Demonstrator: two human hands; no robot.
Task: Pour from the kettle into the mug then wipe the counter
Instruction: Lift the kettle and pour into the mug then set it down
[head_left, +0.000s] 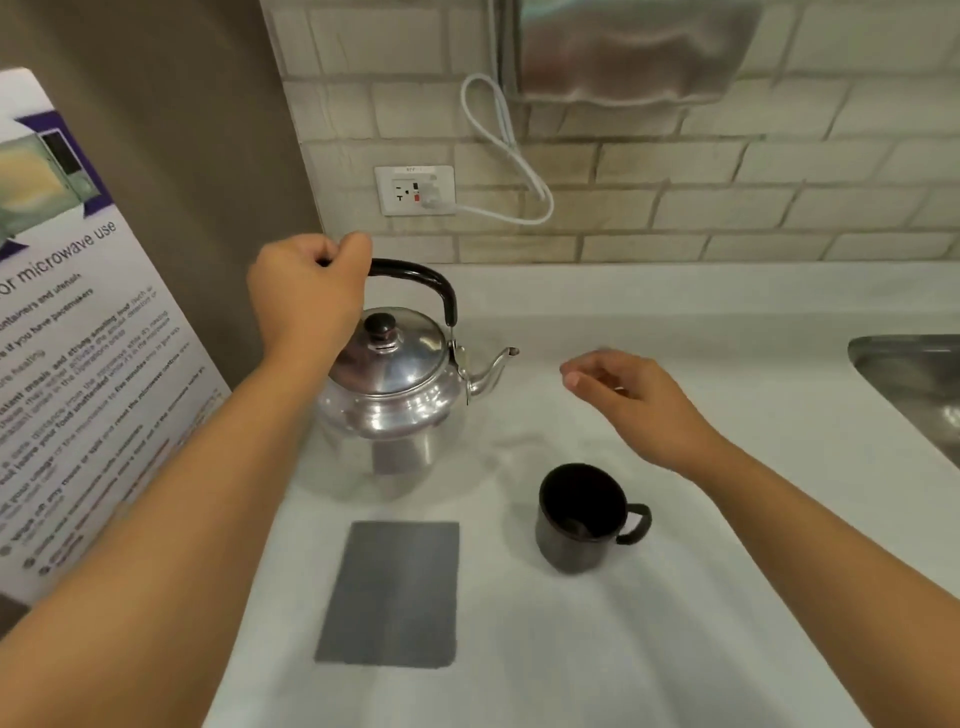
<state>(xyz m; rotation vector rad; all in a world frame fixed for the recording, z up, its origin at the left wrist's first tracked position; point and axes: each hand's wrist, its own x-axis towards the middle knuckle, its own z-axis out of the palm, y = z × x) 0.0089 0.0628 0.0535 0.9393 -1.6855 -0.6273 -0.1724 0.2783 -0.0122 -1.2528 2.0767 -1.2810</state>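
Fingers of the left hand (306, 291) clench one kettle's (395, 395) handle; right hand (628, 400) loose above one mug (582, 519).

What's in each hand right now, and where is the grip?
The left hand is closed around the kettle's black top handle, at its left end. The right hand holds nothing, hovering open beyond the mug.

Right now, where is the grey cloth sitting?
In the head view, the grey cloth lies flat on the white counter, near the front edge, just in front of the kettle and left of the black mug.
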